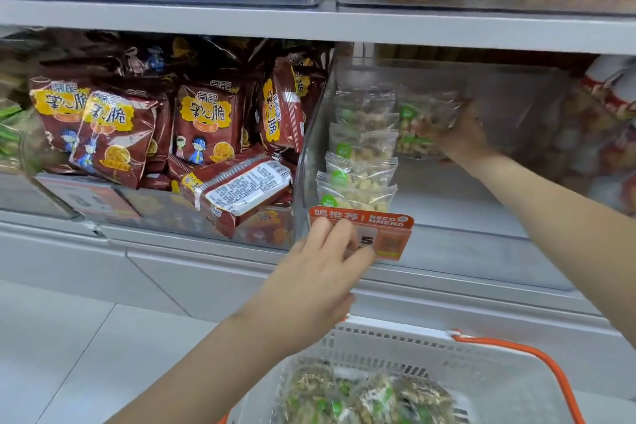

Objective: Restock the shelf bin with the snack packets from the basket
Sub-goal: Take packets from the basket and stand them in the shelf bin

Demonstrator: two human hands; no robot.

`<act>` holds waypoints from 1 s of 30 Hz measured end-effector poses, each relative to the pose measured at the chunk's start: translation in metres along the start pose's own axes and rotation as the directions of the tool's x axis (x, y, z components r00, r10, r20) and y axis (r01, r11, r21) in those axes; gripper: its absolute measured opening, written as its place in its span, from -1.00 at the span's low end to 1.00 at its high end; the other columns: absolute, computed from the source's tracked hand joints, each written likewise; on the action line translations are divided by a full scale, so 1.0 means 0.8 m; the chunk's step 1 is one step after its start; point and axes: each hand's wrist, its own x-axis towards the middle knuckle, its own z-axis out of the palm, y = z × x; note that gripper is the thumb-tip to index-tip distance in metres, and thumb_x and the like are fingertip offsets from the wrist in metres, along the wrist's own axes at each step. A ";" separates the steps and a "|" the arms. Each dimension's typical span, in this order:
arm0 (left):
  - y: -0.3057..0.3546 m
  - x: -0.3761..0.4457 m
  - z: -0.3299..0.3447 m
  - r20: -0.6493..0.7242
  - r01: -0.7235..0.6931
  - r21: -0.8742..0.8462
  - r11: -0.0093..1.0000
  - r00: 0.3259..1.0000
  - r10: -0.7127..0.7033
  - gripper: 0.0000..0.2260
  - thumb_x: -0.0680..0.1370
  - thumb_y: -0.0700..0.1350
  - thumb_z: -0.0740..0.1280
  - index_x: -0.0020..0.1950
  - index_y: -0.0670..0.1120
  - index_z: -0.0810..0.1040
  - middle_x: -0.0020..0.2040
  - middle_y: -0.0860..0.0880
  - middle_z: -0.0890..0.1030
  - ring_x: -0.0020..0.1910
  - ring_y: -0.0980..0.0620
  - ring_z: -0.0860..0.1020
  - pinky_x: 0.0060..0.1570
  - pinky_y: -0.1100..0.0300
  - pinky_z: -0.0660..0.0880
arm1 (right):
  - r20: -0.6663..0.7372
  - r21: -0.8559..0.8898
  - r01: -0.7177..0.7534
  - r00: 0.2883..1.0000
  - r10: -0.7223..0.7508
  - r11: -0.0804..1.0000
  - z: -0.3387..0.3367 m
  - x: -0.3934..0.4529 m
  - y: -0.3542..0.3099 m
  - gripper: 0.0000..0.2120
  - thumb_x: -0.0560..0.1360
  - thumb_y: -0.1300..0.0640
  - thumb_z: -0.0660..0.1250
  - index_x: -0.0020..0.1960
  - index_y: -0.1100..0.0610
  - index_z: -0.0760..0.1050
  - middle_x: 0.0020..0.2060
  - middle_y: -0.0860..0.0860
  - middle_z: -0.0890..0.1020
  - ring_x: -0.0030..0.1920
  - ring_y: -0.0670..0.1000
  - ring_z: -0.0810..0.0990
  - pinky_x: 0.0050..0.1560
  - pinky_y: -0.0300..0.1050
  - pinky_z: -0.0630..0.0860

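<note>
Your right hand [461, 134], right of centre, grips a clear snack packet [425, 120] inside the clear shelf bin [481, 217], just right of the packet row [359, 162] stacked at its left wall. Your left hand [320, 272], fingers extended, rests on the bin's orange tag [364, 217] reading "RECOMMEND" and "5". More packets lie in the white basket [395, 341], bottom of frame.

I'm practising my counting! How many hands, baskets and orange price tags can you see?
Hands: 2 (left hand on the tag, right hand holding snack packets)
Basket: 1
Orange price tag: 1
Total: 4
</note>
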 end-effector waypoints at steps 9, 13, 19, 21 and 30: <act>0.001 0.000 0.000 -0.020 0.007 0.021 1.000 1.000 -0.006 -0.60 0.24 -0.07 0.54 0.01 -0.05 0.50 -0.04 -0.03 0.43 -0.09 -0.01 0.30 -0.33 0.19 0.43 | -0.073 -0.069 0.091 0.993 -0.096 0.993 0.007 -0.003 0.000 -0.35 0.45 -0.16 0.38 0.31 0.24 0.24 0.16 0.22 0.55 0.13 0.23 0.56 0.03 0.13 0.56; 0.001 0.001 0.001 -0.038 0.002 0.019 1.000 0.999 -0.001 -0.60 0.24 -0.10 0.54 0.01 -0.06 0.51 -0.05 -0.04 0.45 -0.09 -0.01 0.29 -0.33 0.18 0.44 | -0.046 -0.028 0.056 0.997 -0.058 0.998 0.005 -0.006 -0.004 -0.28 0.40 -0.23 0.40 0.34 0.17 0.21 0.19 0.19 0.52 0.15 0.22 0.56 0.02 0.21 0.59; -0.005 0.000 0.007 -0.053 -0.026 0.062 0.998 0.998 0.030 -0.58 0.22 -0.14 0.53 0.02 -0.09 0.51 -0.05 -0.08 0.46 -0.09 -0.04 0.30 -0.37 0.13 0.45 | -0.032 0.002 -0.047 0.998 0.047 0.999 -0.023 -0.034 -0.030 -0.30 0.42 -0.18 0.41 0.37 0.12 0.21 0.31 0.15 0.41 0.24 0.18 0.49 0.15 0.11 0.56; -0.006 -0.001 0.008 -0.047 -0.037 0.066 0.997 0.998 0.040 -0.58 0.22 -0.14 0.53 0.02 -0.09 0.51 -0.06 -0.08 0.47 -0.09 -0.04 0.31 -0.36 0.14 0.43 | -0.039 0.016 0.000 0.999 0.000 1.000 -0.045 -0.070 -0.045 -0.37 0.43 -0.15 0.40 0.34 0.11 0.25 0.23 0.11 0.46 0.17 0.14 0.53 0.10 0.12 0.57; 0.052 -0.045 0.069 0.431 0.041 0.059 0.997 0.900 -0.062 -0.63 0.53 -0.10 0.28 0.32 -0.06 0.33 0.25 -0.06 0.38 0.29 -0.09 0.33 0.15 0.06 0.29 | -0.262 -0.105 0.457 0.844 -0.468 0.883 -0.058 -0.344 0.037 -0.78 0.50 0.24 0.34 0.12 0.20 0.43 -0.03 0.06 0.46 -0.06 0.01 0.44 -0.01 -0.25 0.37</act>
